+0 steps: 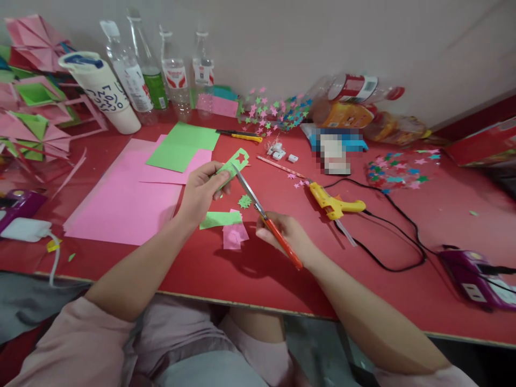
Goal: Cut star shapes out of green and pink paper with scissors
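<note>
My left hand (205, 184) pinches a narrow green paper strip (230, 167) with a star drawn or cut near its far end. In my right hand (287, 234) is a pair of scissors (264, 213) with red-orange handles, its blade tips close to the strip's edge. Whether the blades touch the paper I cannot tell. Below them on the red table lie a small heap of green paper stars (244, 201), another green strip (213, 219) and pink paper scraps (235, 235).
Pink sheets (124, 193) and a green sheet (185, 146) lie at left. A yellow glue gun (336, 203) with a black cord rests at right. A cutter knife (242, 135), several bottles (176, 75) and a white tumbler (105, 94) stand or lie farther back.
</note>
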A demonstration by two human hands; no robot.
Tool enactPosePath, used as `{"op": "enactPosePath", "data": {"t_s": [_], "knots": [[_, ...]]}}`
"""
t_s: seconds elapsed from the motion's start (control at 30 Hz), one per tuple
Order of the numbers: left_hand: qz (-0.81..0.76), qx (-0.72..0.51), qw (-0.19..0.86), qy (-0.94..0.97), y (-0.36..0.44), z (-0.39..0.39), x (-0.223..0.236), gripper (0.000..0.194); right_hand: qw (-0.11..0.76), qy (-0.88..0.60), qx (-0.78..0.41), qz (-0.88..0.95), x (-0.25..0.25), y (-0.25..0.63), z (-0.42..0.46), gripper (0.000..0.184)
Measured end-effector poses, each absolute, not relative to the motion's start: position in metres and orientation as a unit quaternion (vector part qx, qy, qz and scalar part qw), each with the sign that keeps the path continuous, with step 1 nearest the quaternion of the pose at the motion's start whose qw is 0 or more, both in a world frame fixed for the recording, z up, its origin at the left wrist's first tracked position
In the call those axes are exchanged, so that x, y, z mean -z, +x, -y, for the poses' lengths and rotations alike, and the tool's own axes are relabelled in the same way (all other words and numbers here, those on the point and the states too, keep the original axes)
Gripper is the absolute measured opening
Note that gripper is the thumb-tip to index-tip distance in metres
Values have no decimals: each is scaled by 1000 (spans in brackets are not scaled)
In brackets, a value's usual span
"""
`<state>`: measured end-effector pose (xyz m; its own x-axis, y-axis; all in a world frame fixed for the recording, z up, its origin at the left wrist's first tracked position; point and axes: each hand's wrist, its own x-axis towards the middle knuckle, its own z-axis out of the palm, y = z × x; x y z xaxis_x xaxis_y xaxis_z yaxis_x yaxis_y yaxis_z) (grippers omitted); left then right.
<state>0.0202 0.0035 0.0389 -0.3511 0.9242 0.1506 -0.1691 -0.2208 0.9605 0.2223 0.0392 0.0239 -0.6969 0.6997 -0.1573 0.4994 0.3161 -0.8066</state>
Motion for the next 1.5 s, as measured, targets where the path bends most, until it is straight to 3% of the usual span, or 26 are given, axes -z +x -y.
{"op": "enactPosePath", "data": {"t_s": [0.57, 1.33, 1.5], "knots": [[-525, -638, 326, 459, 18, -2, -39, 15, 108, -354, -530, 763, -34, 221, -31, 49], [-501, -654, 352, 444, 18, -2, -39, 16, 115, -361, -574, 726, -30, 219, -30, 41], [-502, -648, 362, 445, 16, -2, -41, 18, 89, -363, -570, 731, -27, 219, -34, 47]]}}
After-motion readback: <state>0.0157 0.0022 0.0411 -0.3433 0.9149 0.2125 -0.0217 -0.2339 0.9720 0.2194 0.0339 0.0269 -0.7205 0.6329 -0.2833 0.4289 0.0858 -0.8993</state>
